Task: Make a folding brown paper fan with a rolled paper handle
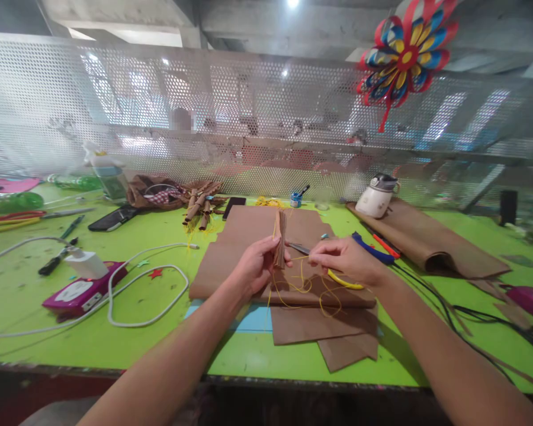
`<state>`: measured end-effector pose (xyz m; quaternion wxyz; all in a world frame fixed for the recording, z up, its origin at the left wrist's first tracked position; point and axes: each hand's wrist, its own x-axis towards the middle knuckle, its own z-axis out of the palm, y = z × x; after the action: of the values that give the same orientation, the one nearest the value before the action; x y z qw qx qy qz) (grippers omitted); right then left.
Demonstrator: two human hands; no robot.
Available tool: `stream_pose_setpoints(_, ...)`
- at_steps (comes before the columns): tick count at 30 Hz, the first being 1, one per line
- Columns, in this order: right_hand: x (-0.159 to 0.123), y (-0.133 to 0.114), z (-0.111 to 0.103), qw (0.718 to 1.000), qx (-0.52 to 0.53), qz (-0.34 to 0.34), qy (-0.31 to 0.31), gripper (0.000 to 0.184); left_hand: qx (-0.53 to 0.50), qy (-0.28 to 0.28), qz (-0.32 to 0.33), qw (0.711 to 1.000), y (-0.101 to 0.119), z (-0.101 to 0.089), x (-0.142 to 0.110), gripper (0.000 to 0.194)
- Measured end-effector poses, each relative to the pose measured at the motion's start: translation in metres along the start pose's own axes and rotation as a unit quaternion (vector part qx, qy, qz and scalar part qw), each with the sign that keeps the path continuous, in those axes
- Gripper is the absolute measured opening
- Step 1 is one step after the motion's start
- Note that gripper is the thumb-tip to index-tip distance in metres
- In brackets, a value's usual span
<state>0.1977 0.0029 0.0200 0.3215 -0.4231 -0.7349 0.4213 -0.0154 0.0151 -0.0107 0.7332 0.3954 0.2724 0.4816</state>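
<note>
The left hand (264, 260) is closed partway, fingers and thumb pinching a folded paper bundle (280, 234) that stands upright between them. The right hand (337, 257) is just beside it, fingers drawn in toward the thumb, with yellow string (302, 278) at its fingertips; the string loops down below both hands. Scissors (298, 248) show at the right hand, blades toward the left — I cannot tell whether it grips them.

Under both hands, brown paper (231, 260) covers part of the bench (160, 346), a blue sheet (251, 319) peeping out nearer the person. Beyond the left hand are a phone (234, 209) and some paper rolls (198, 204); left of it, a red star (155, 273), a white cable (184, 290) and a purple power strip (84, 293). Beyond the right hand — a white jug (373, 198).
</note>
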Motion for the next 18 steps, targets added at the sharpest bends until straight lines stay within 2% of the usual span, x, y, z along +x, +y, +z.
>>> stream_pose_setpoints(3,-0.005,-0.006,-0.002,1.000,0.021,-0.005,0.019,0.025,-0.010,0.010,0.001,1.000,0.000,-0.001,0.001,0.017)
stream_pose_setpoints(5,-0.011,-0.014,0.003,0.999,-0.018,-0.020,0.019,0.023,-0.012,0.030,0.004,0.999,-0.001,0.000,0.002,0.016)
stream_pose_setpoints(7,-0.020,-0.026,0.012,0.995,-0.078,-0.055,-0.034,0.019,-0.014,0.053,0.008,0.998,-0.001,0.000,0.003,0.017)
stream_pose_setpoints(10,-0.030,-0.047,0.028,0.973,-0.132,-0.125,-0.141,0.016,-0.024,0.070,0.021,0.997,0.000,0.002,0.004,0.018)
stream_pose_setpoints(12,-0.030,-0.057,0.036,0.962,-0.154,-0.160,-0.160,0.017,-0.034,0.070,0.024,0.997,-0.001,0.003,0.004,0.018)
stream_pose_setpoints(15,-0.018,-0.059,0.039,0.961,-0.178,-0.180,-0.108,0.018,-0.039,0.046,0.016,0.998,-0.003,0.005,0.003,0.019)
stream_pose_setpoints(18,-0.002,-0.051,0.034,0.965,-0.193,-0.171,-0.037,0.017,-0.047,0.022,0.016,0.999,-0.007,0.008,0.003,0.017)
